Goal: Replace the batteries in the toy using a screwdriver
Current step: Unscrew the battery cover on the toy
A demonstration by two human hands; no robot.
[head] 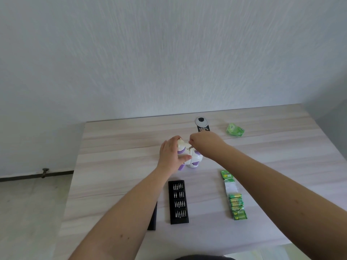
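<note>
**Two hands at work on a white and purple toy**

A person's left hand [170,154] grips a white and purple toy [189,156] near the middle of a pale wood-grain table [112,166], fingers curled over its far end and the thumb pressed against its near side. The right hand [205,144] hovers over the top of the toy with its fingers curled tightly together, pinching a thin, pale screwdriver [190,147] whose tip points down into the toy's body; only a short piece of the tool shows below the fingers.

Nearer the person, a black tray of screwdriver bits [178,202] lies open on the table, its bits standing in four rows. Just to its left, partly hidden under the left forearm, lies a black lid or case [152,218]. To the right of the tray is a green pack of batteries [234,197], its upper part torn open and several cells still in a row at the near end.

Beyond the toy, a round grey and black disc with a "100%" label [201,123] sits near the table's far edge, and a crumpled green wrapper [235,130] lies to its right. A pale wall [169,53] rises behind the table.
</note>
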